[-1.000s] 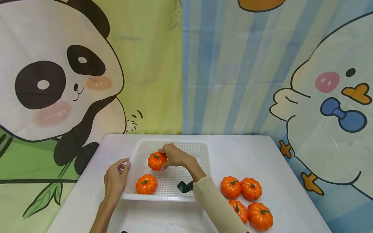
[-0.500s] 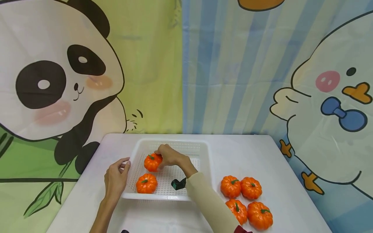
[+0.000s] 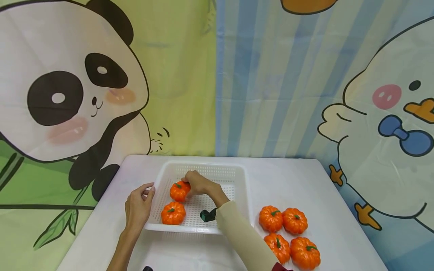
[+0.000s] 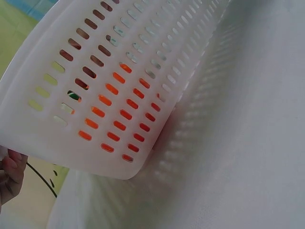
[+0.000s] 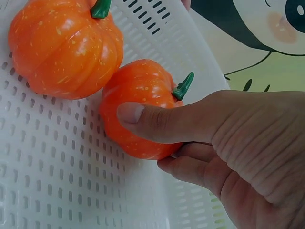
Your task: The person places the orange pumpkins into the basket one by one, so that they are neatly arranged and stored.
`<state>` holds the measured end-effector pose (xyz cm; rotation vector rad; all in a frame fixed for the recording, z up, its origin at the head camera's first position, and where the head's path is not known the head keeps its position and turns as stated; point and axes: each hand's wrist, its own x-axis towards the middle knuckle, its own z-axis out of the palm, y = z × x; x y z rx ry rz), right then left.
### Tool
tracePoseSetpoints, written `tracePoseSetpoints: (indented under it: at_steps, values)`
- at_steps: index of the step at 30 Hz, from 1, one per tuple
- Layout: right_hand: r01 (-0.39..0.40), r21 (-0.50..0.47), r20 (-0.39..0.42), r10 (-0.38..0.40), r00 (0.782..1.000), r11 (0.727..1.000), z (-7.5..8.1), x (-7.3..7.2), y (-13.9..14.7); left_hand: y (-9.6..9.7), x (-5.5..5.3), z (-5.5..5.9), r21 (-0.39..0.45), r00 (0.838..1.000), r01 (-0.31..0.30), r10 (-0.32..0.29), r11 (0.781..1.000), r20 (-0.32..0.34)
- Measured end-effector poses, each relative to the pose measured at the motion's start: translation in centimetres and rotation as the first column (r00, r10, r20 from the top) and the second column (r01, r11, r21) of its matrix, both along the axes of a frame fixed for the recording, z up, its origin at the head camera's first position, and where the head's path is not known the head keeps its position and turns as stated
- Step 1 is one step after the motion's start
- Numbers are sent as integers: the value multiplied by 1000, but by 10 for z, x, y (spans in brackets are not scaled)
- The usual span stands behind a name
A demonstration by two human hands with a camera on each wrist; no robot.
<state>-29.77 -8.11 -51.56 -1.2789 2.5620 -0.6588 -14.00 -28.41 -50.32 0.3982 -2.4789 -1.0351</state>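
My right hand grips a small orange toy pumpkin inside a white perforated plastic basket. In the right wrist view the thumb lies across its side, with the fingers partly hidden beneath. Its green stem points up beside the hand. A second toy pumpkin sits at the basket's near left, right against the held one. At the left rim is my left hand, fingers relaxed and fingertips right at the edge. Orange shows through the basket's slots in the left wrist view.
Several more toy pumpkins stand grouped on the white table, right of the basket. My right sleeve passes over the basket's near right corner. Behind the table hangs a backdrop with a panda and a chick.
My right hand has shifted the held pumpkin a little left and toward the near side, up to the other pumpkin. The left hand stays at the rim. The whole view has shifted slightly.
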Motion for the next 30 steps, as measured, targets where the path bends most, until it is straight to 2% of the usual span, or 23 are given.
tracePoseSetpoints:
  at_steps: [4, 5, 8, 9, 12, 15, 16, 19, 21, 23, 25, 30]
  values:
    - [14, 3, 31, -15, 999, 1000, 15, 9, 2, 1, -1, 0, -6, 1000, 6, -6, 1000, 0]
    - [12, -11, 12, -11, 1000, 1000, 6, 5, 0, 1, -2, 0, -8, 1000, 8, -8, 1000, -1]
    - [18, -18, 42, -18, 999, 1000, 1, 1, -1, 2, -3, 0, -10, 1000, 12, -12, 1000, -3]
    - [28, -25, 33, -27, 999, 999, -8, -2, -1, 3, -3, 0, -9, 1000, 16, -16, 1000, 1]
    - [63, -9, 80, -62, 995, 998, 0, 3, 2, 4, -3, -1, -4, 1000, 24, -24, 1000, 12]
    - [80, -11, 68, -79, 995, 997, -16, -5, 2, 6, -4, -1, -4, 999, 26, -26, 1000, 19]
    - [86, -5, 74, -86, 994, 996, -17, -7, 2, 7, -4, 0, -5, 999, 26, -26, 1000, 20]
    - [82, -24, 25, -82, 996, 996, -39, -20, 1, 8, -5, 0, -6, 999, 26, -26, 1000, 21]
    - [82, -18, 3, -82, 997, 996, -42, -23, 2, 9, -5, 0, -6, 999, 29, -29, 1000, 20]
    - [83, -19, -2, -83, 997, 996, -30, -16, 5, 9, -6, 0, -11, 999, 34, -34, 999, 15]
    - [91, -7, 26, -91, 996, 996, -9, -5, 8, 8, -5, -1, -18, 999, 34, -34, 999, 5]
    - [81, 5, 37, -81, 996, 997, 43, 26, 14, 0, 1, 2, -34, 1000, 2, -2, 999, -23]
